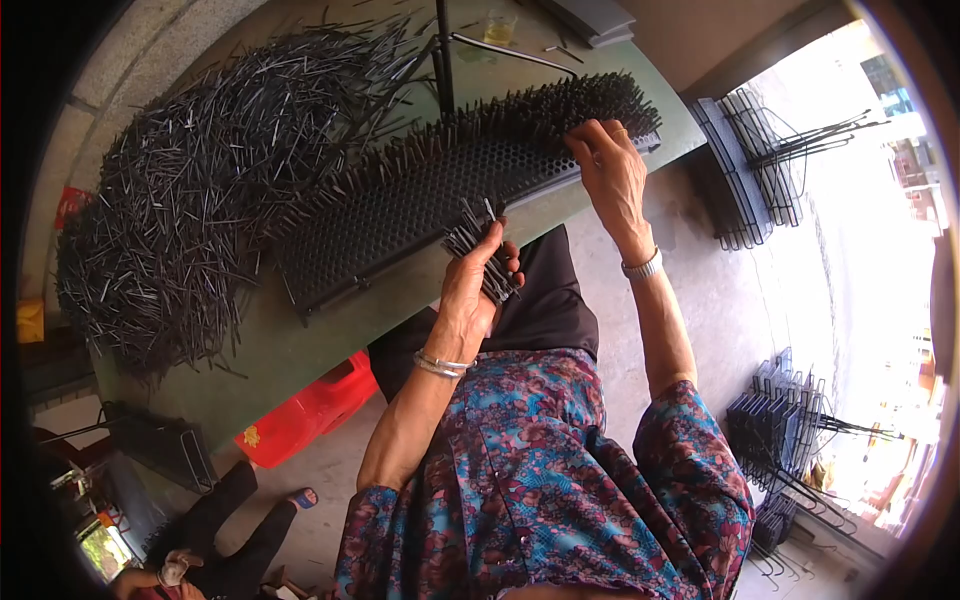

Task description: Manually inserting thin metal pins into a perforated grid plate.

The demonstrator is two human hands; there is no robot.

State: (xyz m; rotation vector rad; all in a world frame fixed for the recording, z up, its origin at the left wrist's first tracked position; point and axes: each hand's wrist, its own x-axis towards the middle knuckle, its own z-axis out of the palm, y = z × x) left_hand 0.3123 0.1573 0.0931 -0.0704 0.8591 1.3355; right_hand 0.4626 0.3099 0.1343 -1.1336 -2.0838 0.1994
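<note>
**Left hand (470,285) full of sticks (466,238), right hand (612,165) at the board (375,235)**

The left hand is curled around a bunch of dark sticks by the board's near edge. The right hand's fingertips are drawn together at the upright sticks (520,122) near the board's right end; I cannot tell whether they pinch one. The black board, full of holes, lies across a green table (290,366), its far side thick with upright sticks. Left of it is a big heap of loose sticks (200,190). A glass (499,28) stands beyond. Below the table's near edge is something red and plastic; black racks (775,420) are off right.
</note>
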